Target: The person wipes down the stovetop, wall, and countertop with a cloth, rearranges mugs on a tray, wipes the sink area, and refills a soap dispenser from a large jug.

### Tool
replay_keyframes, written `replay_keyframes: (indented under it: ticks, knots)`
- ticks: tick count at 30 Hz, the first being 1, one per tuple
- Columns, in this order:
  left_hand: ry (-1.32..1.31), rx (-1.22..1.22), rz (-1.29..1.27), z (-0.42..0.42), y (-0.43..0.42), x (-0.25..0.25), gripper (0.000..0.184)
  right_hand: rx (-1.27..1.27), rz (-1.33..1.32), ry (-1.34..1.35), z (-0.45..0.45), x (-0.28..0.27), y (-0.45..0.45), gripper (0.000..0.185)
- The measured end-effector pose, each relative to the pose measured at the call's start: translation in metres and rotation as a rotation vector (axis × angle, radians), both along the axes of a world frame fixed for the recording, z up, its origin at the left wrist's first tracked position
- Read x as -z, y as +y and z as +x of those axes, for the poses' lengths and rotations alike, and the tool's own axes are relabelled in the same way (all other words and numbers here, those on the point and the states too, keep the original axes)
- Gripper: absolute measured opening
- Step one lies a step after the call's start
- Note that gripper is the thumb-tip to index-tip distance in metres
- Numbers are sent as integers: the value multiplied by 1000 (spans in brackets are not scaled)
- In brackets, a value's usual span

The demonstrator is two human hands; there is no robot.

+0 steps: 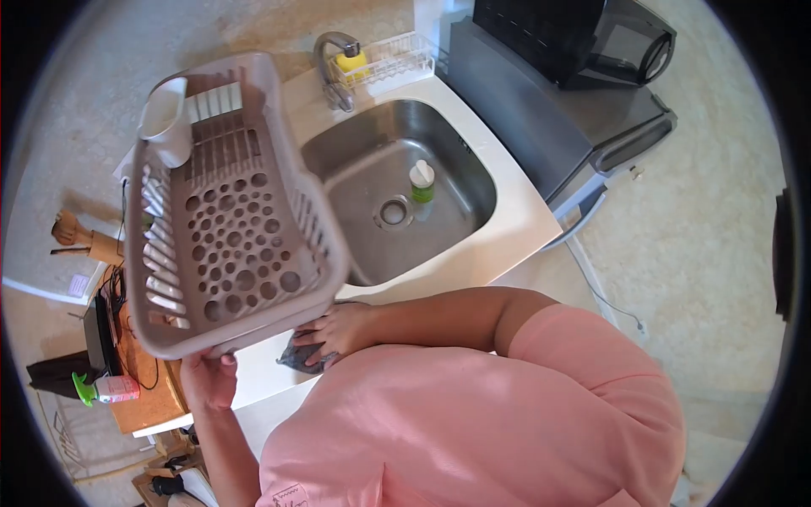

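Observation:
My left hand (209, 380) grips the near end of a dish rack (245, 279) from below, its fingers partly hidden under the rim. The beige plastic rack is raised and tilted over the counter, left of the sink. A white cutlery holder (169, 127) sits in its far left corner. Under the rack's near right corner, my right hand (342, 328) presses a dark grey cloth (302, 353) onto the white countertop (262, 376). Part of the cloth is covered by the hand and rack.
A steel sink (456, 224) holds a bottle with a white top and green label (422, 181). Behind it are a faucet (325, 63), yellow soap bottle (351, 62) and wire rack (401, 56). A spray bottle (114, 389) lies at left; a grey fridge (541, 118) stands at right.

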State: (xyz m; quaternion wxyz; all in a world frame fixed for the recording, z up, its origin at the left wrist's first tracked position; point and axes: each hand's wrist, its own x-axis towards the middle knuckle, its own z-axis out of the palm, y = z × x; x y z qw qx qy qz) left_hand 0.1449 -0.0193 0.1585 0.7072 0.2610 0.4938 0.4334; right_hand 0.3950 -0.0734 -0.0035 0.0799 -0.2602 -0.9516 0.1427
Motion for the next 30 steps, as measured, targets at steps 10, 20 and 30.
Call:
replay_keyframes:
  ticks: [10, 20, 30]
  knots:
    - [-397, 65, -73, -44, 17, -43, 36, 228, -115, -82, -31, 16, 121, 49]
    - [-379, 181, 46, -108, 22, -52, 29, 588, 196, 33, 26, 55, 275, 47]
    - [-155, -96, 223, -79, 17, -51, 40, 219, -25, 144, -28, 32, 132, 53]
